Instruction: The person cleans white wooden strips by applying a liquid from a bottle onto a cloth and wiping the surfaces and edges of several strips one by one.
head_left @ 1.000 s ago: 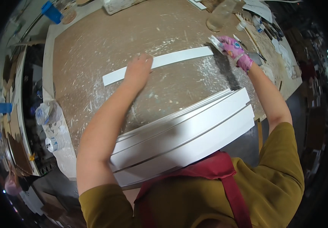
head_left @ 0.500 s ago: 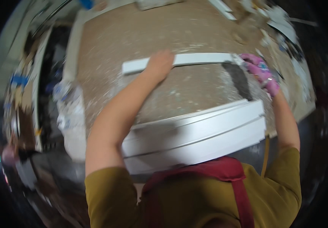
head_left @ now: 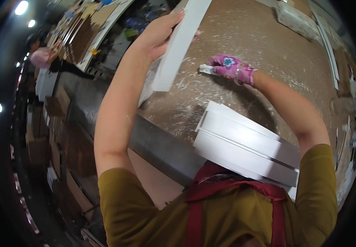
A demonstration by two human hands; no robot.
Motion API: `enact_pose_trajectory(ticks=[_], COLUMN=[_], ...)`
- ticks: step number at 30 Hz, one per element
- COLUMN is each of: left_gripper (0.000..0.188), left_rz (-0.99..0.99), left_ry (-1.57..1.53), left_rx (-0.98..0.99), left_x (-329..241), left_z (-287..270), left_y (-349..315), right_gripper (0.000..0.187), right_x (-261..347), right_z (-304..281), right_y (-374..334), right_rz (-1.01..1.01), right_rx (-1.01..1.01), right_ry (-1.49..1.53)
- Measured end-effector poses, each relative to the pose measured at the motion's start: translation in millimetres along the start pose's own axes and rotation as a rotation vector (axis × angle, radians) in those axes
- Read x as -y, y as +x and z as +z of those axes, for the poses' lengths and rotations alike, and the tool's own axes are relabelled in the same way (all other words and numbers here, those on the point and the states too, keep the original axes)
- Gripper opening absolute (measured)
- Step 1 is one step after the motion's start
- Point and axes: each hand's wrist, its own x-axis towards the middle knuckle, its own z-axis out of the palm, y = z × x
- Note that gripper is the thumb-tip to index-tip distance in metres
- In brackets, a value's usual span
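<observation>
1. Strip (head_left: 177, 45), white, gripped by bare left hand (head_left: 161, 31) at 11 o'clock, lifted clear of workbench (head_left: 268, 53).
2. Scraper (head_left: 207, 69) clenched in gloved right hand (head_left: 229, 66), centre.
3. Best kept flat against dusty surface, probably.

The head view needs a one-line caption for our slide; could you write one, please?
Bare left hand lifts a white strip off the dusty workbench while the gloved right hand holds a small scraper.

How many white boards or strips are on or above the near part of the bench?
2: a narrow white strip lifted in the left hand, and a wide grooved white panel at the bench's near edge. Others may lie farther off.
</observation>
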Motion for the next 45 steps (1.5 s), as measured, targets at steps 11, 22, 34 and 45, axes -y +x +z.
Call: enact_pose_trajectory(ticks=[11,22,34,45], left_gripper=[0.045,0.042,0.029,0.028], left_rz=[0.053,0.034,0.465,0.507], left_ry=[-0.248,0.4,1.126,1.047], left_rx=[0.081,0.374,0.887,0.91], left_x=[10.1,-19.3,1.2,40.9], left_z=[16.2,132.8,196.7,192.4], left_y=[-19.1,-90.0,-125.3,-155.8], right_gripper=[0.047,0.051,0.05,0.056], right_x=[21.7,120.8,149.3,130.0], right_z=[-58.8,-97.1,18.5,45.8], right_y=[-89.2,-371.0,-433.8,-443.9], right_rz=[-0.197,-0.152,0.355,0.387], right_rx=[-0.225,-1.019,-0.549,-0.36], right_ry=[-0.365,-0.553,-0.62,-0.356])
